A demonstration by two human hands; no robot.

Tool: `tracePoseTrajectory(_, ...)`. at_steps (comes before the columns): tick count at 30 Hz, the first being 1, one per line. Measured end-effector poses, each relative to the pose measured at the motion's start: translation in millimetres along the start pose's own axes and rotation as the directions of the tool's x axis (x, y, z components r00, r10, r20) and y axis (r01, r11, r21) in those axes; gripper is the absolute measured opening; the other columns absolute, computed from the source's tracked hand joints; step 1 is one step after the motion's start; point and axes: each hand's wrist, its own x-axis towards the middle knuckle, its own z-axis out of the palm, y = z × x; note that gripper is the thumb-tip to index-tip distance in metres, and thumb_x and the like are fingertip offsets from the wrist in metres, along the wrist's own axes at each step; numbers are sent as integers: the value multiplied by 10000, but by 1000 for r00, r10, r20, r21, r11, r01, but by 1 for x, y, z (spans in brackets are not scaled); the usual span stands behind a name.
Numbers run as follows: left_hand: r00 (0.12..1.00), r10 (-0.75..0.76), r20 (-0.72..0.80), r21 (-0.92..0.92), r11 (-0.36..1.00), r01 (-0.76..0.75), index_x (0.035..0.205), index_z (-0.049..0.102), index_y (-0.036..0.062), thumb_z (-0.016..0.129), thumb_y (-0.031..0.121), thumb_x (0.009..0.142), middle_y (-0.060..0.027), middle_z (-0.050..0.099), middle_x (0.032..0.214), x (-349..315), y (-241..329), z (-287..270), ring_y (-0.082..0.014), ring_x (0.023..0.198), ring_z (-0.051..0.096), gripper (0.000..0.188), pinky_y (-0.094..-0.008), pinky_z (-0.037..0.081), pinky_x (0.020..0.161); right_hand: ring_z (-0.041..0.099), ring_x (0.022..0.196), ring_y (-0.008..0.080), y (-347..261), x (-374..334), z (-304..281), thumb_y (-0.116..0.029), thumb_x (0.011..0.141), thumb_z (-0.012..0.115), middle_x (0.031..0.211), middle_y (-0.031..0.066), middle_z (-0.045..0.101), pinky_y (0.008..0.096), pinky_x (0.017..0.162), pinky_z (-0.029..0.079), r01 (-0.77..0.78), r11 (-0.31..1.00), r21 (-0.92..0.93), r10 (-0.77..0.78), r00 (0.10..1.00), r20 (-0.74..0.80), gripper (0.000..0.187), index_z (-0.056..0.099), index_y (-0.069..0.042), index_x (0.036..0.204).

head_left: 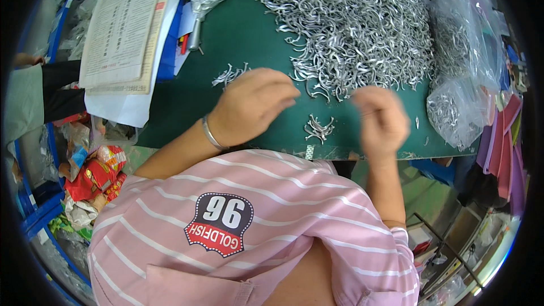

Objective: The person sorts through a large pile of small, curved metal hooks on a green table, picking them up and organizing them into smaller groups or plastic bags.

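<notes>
A big pile of small curved silver metal pieces (357,28) spreads over the far side of a green tabletop (226,39). My left hand (255,105), a metal bangle at its wrist, hovers left of the pile with its fingers bent together; whatever they hold is hidden. Just beyond it lies a small cluster of the same pieces (226,75). To the right, my right hand (382,122) is smeared by motion near the pile's close edge, its fingers curled. Between both hands, close to the table's front edge, sits a little heap of metal pieces (319,129).
Clear plastic bags of metal pieces (453,110) line the right side. Printed sheets (122,28) hang over the left beside a blue holder (170,56) with pens. Blue shelving (39,209) and red packets (96,173) stand at left, where another person's sleeve (25,99) shows.
</notes>
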Motion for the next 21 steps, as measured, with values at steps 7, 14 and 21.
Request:
tracePoseTrajectory(7,973,-26,230,6,1000,25,912,659,30,723,-29,738,-110,619,913,10,-16,13,-288,829,614,195,-355,501,718,659,846,219,108,-39,-170,-86,891,676,938,111,703,335,789,514,-530,476,-702,132,832,-539,131,716,-13,993)
tracePoseTrajectory(14,940,-84,330,111,993,50,881,628,17,734,7,724,-108,571,908,8,-18,48,-300,850,590,189,-391,487,749,644,788,264,26,-9,-27,-85,794,743,878,94,673,363,722,507,-106,957,-271,138,985,100,125,674,-36,886)
tracePoseTrajectory(21,941,-101,325,115,991,66,875,642,23,744,23,723,-103,575,902,10,-14,46,-294,852,593,184,-383,491,756,569,802,281,12,-14,34,-123,745,755,855,72,585,402,707,432,-61,961,-271,122,969,215,219,664,-58,933)
